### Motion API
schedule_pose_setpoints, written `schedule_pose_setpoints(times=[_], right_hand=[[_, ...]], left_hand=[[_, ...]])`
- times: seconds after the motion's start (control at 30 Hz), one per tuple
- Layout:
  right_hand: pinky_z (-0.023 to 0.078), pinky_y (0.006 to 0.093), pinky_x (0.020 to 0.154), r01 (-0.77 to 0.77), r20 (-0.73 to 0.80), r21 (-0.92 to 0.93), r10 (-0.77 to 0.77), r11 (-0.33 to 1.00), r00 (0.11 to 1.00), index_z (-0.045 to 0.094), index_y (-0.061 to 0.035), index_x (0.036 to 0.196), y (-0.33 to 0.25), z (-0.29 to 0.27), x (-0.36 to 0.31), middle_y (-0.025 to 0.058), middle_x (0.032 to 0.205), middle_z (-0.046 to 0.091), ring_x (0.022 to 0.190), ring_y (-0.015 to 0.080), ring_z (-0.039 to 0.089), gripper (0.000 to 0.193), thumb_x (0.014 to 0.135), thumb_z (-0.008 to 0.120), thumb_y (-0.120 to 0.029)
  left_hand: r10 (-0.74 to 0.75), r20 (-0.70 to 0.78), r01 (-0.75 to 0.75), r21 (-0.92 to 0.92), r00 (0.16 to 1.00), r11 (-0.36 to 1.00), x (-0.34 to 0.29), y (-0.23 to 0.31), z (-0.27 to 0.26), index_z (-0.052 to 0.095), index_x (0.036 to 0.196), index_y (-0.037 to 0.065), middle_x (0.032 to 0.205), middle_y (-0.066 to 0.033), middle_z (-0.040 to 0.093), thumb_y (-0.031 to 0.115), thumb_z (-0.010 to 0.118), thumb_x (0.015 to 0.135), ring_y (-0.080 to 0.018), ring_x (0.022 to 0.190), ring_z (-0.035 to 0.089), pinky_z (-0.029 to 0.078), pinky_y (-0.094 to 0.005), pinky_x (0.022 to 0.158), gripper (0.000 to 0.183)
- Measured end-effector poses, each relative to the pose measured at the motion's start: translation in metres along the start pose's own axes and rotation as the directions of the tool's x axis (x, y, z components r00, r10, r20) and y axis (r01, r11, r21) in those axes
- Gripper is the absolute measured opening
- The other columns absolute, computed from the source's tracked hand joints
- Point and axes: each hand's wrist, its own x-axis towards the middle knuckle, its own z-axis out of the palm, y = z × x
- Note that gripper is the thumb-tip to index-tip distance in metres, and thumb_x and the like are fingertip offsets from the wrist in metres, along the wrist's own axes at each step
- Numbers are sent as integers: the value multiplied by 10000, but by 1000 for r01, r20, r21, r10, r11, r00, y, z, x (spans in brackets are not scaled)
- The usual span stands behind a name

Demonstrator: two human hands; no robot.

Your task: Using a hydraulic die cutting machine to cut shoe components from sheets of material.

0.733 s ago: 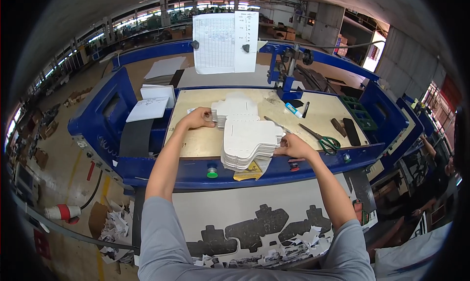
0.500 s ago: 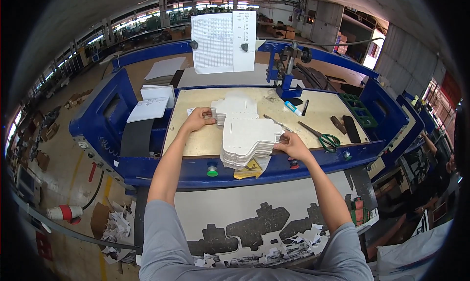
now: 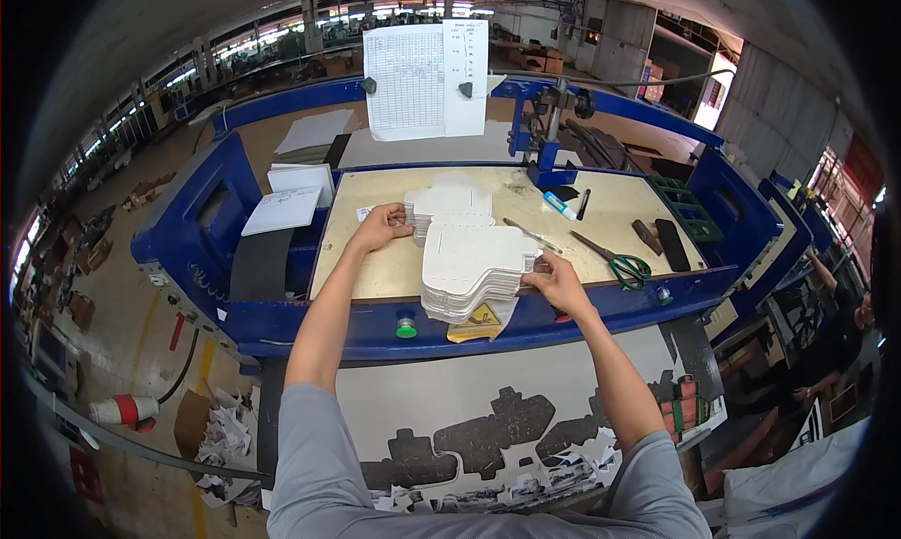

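1. The stack of white cut pieces (image 3: 474, 254) sits at the middle of the pale tabletop (image 3: 366, 278), its front overhanging the blue front rail (image 3: 601, 301) and partly covering a yellow label (image 3: 481, 323).
2. The left hand (image 3: 383, 227) has its grip closed on the stack's rear left edge; the right hand's (image 3: 556, 282) grip is closed on the front right edge.
3. A pen (image 3: 531, 234) lies close behind the right hand; green-handled scissors (image 3: 631, 271) lie to its right.
4. Farther right are a black phone (image 3: 671, 245) and a green tray (image 3: 685, 210).
5. The right hand partly hides a red button (image 3: 561, 316).
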Motion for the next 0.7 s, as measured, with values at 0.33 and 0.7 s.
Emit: schedule_pose_setpoints(times=[0.33,0.7], right_hand=[[476,330,884,23,-20,7,-22,1000,1000,564,24,1152,5,4,5,141,1044,665,1005,212,621,373,813,693,-64],[493,310,843,113,-140,154,-91,982,986,578,21,1122,13,10,5,98,948,656,894,180,626,356,803,709,-68]], left_hand=[[-51,-27,51,15,998,999,0,2,-4,610,1086,4,996,-60,639,37,765,731,-134,856,564,458,-273,822,390],[-57,-32,58,40,998,997,-4,-2,-4,610,1132,24,972,-42,624,19,763,722,-115,832,548,449,-252,810,438]])
